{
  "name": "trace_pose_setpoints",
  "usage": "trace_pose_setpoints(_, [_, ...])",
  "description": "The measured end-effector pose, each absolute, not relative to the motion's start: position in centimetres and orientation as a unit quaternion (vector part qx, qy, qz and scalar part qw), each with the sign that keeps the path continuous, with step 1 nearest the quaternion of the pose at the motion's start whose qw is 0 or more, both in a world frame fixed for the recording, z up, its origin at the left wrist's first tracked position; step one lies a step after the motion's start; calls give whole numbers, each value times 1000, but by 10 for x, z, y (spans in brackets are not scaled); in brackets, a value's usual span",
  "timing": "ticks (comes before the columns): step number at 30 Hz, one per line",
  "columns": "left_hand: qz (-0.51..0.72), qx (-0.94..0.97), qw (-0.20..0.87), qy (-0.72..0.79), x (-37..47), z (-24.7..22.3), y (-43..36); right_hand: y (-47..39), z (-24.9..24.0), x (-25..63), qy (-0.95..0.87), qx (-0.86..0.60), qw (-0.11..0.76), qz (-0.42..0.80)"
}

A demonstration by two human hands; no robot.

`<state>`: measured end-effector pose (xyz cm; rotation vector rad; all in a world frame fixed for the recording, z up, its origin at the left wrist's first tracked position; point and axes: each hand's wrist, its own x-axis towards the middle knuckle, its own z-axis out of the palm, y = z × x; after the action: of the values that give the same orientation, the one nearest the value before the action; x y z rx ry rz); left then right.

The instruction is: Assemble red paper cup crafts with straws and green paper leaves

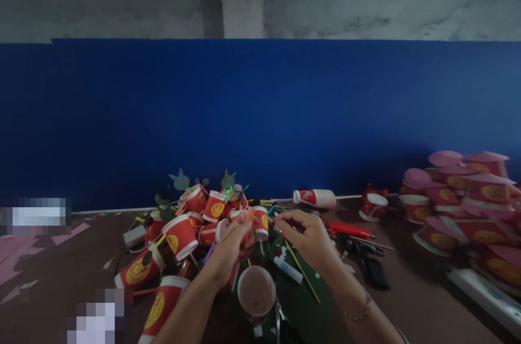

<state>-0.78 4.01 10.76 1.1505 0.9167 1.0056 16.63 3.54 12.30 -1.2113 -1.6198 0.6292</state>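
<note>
Near the middle of the table, my left hand (232, 246) is closed around an orange strip that looks like a drinking straw (249, 218). Just beyond its fingers is a red paper cup (261, 221) with a yellow emblem; whether the hand touches it I cannot tell. My right hand (303, 233) is a short way to the right, thumb and fingers pinched together. Something small and pale shows at those fingertips, too small to name. Below the hands stands a paper cup (256, 292) with its opening facing me. A white glue tube (288, 270) lies between my forearms.
Several red cups (179, 238) with coloured straws are heaped at left. A cup stack (315, 198) lies at the back. At right are a red-handled tool (350, 229), a black object (374, 271), a thin stick (303, 271), and pink-topped cups (486, 189). Scissors (278, 314) lie near the front.
</note>
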Motion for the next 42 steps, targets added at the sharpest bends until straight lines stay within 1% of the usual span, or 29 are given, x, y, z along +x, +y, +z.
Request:
trace_pose_setpoints(5, [440, 494, 639, 392, -1, 108, 35, 35, 122, 165, -658, -496, 511, 245])
trace_pose_setpoints(11, [414, 556, 590, 414, 4, 108, 34, 37, 119, 166, -669, -503, 501, 219])
trace_pose_setpoints(15, [409, 571, 565, 433, 7, 100, 38, 34, 118, 164, -688, -514, 482, 175])
trace_pose_setpoints(17, [417, 594, 532, 437, 7, 94, 41, 32, 119, 162, -698, -519, 471, 144])
trace_pose_setpoints(20, [420, 663, 425, 452, 6, 89, 43, 30, 120, 159, -712, -524, 455, 109])
trace_pose_setpoints(22, [402, 706, 351, 465, 6, 88, 42, 29, 119, 157, -718, -527, 446, 91])
trace_pose_setpoints(25, [356, 744, 283, 489, 5, 89, 38, 28, 118, 154, -723, -531, 437, 71])
trace_pose_setpoints(32, [330, 766, 233, 500, 6, 87, 34, 25, 119, 150, -726, -554, 402, 71])
trace_pose_setpoints(36, [299, 788, 178, 508, 5, 87, 32, 24, 119, 149, -725, -553, 406, 60])
trace_pose_setpoints(42, [257, 797, 158, 523, 4, 88, 29, 26, 116, 149, -719, -564, 402, 49])
